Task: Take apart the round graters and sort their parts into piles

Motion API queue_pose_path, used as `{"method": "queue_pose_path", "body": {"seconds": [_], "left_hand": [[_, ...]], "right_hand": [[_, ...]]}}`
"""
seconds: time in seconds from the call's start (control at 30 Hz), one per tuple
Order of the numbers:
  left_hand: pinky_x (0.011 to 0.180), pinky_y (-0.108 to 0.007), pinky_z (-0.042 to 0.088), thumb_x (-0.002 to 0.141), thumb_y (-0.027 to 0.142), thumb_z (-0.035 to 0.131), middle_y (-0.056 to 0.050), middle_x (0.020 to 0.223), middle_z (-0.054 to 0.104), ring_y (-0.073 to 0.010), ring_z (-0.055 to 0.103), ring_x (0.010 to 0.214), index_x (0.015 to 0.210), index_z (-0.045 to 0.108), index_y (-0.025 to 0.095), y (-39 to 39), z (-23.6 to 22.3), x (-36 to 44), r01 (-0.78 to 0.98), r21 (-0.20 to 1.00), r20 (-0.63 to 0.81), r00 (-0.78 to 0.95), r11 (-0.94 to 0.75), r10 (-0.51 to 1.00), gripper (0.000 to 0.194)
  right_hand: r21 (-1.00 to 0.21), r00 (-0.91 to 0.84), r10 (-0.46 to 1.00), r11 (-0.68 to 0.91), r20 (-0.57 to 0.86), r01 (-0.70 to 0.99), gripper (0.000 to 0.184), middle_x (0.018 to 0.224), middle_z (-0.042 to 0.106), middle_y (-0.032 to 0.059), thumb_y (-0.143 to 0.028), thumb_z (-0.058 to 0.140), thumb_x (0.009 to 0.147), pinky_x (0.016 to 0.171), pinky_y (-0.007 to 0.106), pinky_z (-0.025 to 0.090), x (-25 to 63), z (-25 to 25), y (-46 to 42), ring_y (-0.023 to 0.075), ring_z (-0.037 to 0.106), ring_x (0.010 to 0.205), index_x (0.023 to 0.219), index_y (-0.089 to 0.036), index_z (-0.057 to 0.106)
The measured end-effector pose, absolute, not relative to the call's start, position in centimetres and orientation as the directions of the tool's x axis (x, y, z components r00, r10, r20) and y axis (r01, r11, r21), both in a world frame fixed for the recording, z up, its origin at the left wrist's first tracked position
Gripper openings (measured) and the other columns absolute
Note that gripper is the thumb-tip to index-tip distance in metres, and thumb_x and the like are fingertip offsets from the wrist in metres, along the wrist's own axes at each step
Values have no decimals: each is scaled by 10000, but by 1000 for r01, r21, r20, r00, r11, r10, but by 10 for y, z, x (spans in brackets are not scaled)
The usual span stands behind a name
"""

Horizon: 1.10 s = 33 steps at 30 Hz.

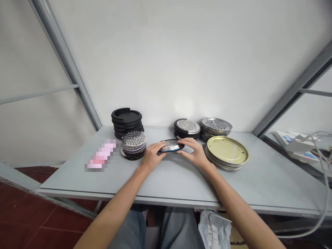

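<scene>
Both my hands hold one round grater disc [169, 145], a perforated metal plate in a black ring, just above the grey table [168, 180]. My left hand [151, 156] grips its left edge. My right hand [194, 151] lies over its right edge with fingers on top. Left of my left hand stands a stack of finished grater discs [134, 143]. Behind it rises a stack of black rings [127, 120].
Behind my right hand sit a short stack of ringed discs [187, 128] and a pile of perforated metal plates [215, 127]. A pile of gold-coloured lids [227, 152] lies at the right. A blurred pink object [101, 155] lies at the left. Cables and boxes [306, 147] sit far right.
</scene>
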<state>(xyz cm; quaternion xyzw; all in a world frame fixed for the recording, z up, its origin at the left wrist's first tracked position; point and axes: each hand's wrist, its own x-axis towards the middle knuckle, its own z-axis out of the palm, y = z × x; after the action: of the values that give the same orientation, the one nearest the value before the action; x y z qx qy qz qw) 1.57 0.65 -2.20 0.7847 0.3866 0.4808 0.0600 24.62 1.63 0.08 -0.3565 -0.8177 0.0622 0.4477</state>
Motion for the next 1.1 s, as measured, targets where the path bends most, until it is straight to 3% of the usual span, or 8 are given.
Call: {"method": "queue_pose_path", "body": {"seconds": [0.37, 0.67, 0.8, 0.93, 1.1], "left_hand": [[964, -429, 501, 772, 185, 711, -104, 1140, 674, -232, 609, 1092, 1151, 637, 182, 10, -22, 16, 451, 441, 731, 320, -776, 602, 386], [890, -438, 537, 701, 124, 758, -97, 1022, 718, -234, 660, 978, 1018, 691, 176, 11, -25, 17, 421, 412, 815, 226, -808, 533, 328], [854, -434, 550, 654, 182, 808, -108, 984, 726, -239, 676, 924, 959, 706, 164, 12, -24, 17, 402, 397, 834, 218, -825, 507, 322], [841, -409, 553, 652, 281, 818, -114, 998, 722, -230, 667, 931, 998, 702, 163, 11, -21, 15, 372, 400, 830, 240, -837, 504, 383], [838, -405, 548, 711, 270, 777, -106, 1012, 714, -224, 656, 936, 1021, 695, 175, 9, -19, 14, 383, 403, 832, 226, -832, 507, 335]], "right_hand": [[-368, -401, 570, 798, 717, 477, 371, 1078, 692, 75, -386, 721, 754, 975, 454, 467, 257, -3, 28, 263, 575, 1096, 1091, -240, 671], [-454, -388, 609, 785, 692, 422, 373, 1019, 695, 70, -396, 764, 700, 912, 435, 499, 260, 1, 29, 261, 613, 1006, 1035, -249, 692], [-469, -395, 619, 779, 679, 416, 378, 1012, 701, 67, -394, 764, 698, 896, 426, 504, 263, 0, 30, 259, 622, 990, 1040, -251, 691], [-458, -384, 630, 766, 675, 452, 374, 1090, 684, 73, -380, 725, 745, 938, 430, 480, 264, -1, 28, 258, 606, 1047, 1091, -252, 664], [-465, -343, 669, 721, 659, 514, 418, 1242, 604, 103, -367, 671, 789, 1012, 451, 428, 257, -3, 22, 265, 544, 1167, 1177, -227, 602]]}}
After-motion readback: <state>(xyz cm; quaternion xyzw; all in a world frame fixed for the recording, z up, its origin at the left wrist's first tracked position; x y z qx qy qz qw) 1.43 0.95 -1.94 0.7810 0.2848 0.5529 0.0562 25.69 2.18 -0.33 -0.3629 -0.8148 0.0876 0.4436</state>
